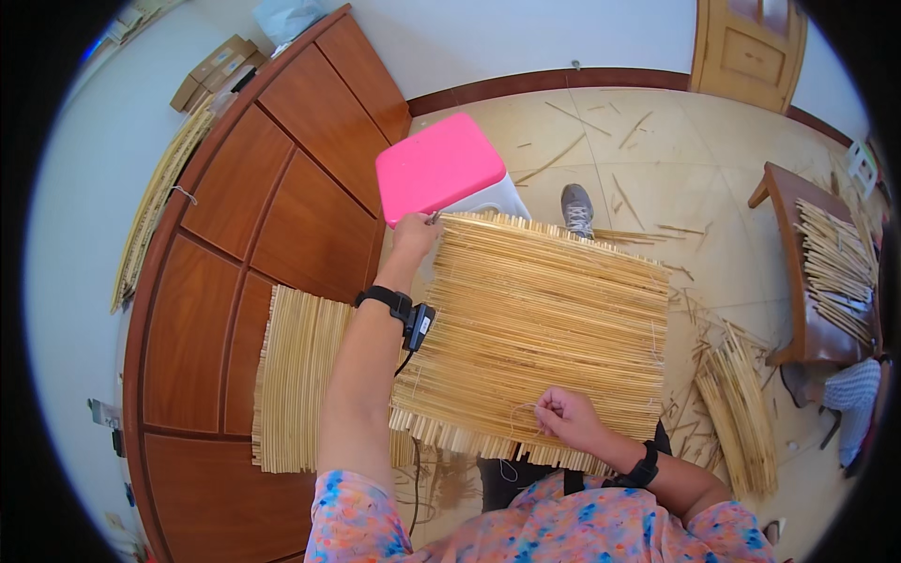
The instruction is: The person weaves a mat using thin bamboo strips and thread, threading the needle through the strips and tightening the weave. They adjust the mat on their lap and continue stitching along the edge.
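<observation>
A mat of straw-coloured reed stalks [554,319], bound side by side with thin thread, lies in front of me. My left hand [415,232] is closed at the mat's far left corner; a small dark bit shows at its fingertips, too small to name. Over the near part of the mat, my right hand [566,418] has its fingers pinched together on a thin thread [522,409], which loops out to the left of the fingers. Both wrists wear black straps, and a small black device [419,327] sits on the left one.
A pink-lidded white bin [441,169] stands beyond the mat. Another reed mat [296,375] leans against the wooden cabinet [202,375] at left. Reed bundles lie on the floor [741,413] and a brown bench [798,272] at right, where another person's leg [849,403] shows.
</observation>
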Demonstrator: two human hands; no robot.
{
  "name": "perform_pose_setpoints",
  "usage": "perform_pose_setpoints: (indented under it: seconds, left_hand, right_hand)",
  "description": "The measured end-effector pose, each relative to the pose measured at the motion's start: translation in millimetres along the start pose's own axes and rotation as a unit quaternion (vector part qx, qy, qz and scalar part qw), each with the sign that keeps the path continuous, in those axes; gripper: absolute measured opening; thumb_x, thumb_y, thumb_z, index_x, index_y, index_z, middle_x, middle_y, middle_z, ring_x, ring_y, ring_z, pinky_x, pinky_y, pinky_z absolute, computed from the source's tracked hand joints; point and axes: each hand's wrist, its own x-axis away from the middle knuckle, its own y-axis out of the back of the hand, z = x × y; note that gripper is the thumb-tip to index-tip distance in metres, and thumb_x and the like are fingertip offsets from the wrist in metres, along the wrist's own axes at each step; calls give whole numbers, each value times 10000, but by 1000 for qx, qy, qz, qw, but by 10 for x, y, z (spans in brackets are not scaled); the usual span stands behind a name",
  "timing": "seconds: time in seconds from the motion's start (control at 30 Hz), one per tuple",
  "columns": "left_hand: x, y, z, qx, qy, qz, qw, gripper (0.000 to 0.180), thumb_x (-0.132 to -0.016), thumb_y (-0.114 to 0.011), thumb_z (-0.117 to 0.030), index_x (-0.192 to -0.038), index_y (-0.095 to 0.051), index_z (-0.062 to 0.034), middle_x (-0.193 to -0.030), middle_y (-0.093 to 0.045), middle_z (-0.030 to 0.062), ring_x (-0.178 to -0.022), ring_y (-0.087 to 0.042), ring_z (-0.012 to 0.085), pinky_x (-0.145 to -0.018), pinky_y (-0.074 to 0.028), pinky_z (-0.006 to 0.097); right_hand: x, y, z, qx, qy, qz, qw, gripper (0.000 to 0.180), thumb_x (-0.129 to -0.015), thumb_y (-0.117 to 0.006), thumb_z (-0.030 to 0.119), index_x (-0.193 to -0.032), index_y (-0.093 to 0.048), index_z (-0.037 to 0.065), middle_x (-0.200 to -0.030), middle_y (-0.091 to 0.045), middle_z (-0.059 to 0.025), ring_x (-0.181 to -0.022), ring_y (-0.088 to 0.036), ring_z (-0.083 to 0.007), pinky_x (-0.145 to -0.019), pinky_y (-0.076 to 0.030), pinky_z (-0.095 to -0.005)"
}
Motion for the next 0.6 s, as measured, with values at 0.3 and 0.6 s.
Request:
perform_pose_setpoints:
  seconds: [0.3, 0.6]
  left_hand:
    - [-25, -107, 234, 144, 53, 30, 988, 153, -907, -727, -193, -950, -695, -50, -729, -655, 43, -452, -407, 95, -410, -298, 288]
    - [142, -59, -6, 293, 116, 57, 947, 230, -914, -732, -247, -957, -659, -33, -739, -591, 40, -437, -410, 113, -403, -304, 282]
  right_hand:
    - [14, -21, 47, -26, 0, 11, 1000, 108, -997, -615, 114, -965, -597, 12, -770, -639, -32, -665, -628, -83, -582, -534, -236]
    - [8, -23, -1, 32, 21, 4, 999, 129, -981, -638, 142, -952, -609, 19, -734, -659, -32, -629, -630, -79, -562, -519, -247]
